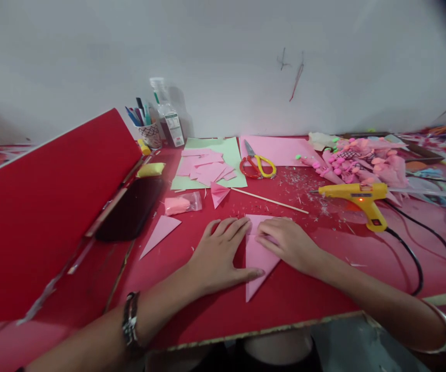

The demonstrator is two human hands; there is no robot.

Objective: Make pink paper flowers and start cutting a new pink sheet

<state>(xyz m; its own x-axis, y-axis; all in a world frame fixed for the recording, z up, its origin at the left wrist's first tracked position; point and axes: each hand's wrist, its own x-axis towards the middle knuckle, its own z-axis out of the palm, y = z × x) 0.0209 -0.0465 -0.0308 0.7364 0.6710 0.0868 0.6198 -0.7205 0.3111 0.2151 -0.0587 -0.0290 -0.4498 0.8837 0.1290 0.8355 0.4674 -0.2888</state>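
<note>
A folded sheet of pink paper (pixel 254 253) lies on the red table, narrowing to a point toward the front edge. My left hand (pixel 223 253) rests flat with fingers stretched out, their tips along the paper's left edge and the thumb across its lower part. On the upper right of the paper presses my right hand (pixel 285 240), its fingers curled together; whether they pinch anything is hidden. Left of my hands is a pink paper triangle (pixel 161 233). Just beyond them sit a small folded pink paper piece (pixel 219 194) and a thin wooden stick (pixel 269 200).
Scissors (pixel 258 164) lie on pink paper at the back, beside cut pink pieces (pixel 203 166) on a green sheet. A yellow glue gun (pixel 356 195) with a lit light and a cord stands right, before pink paper bouquets (pixel 366 160). Left are a phone (pixel 133 209) and red board (pixel 52 206).
</note>
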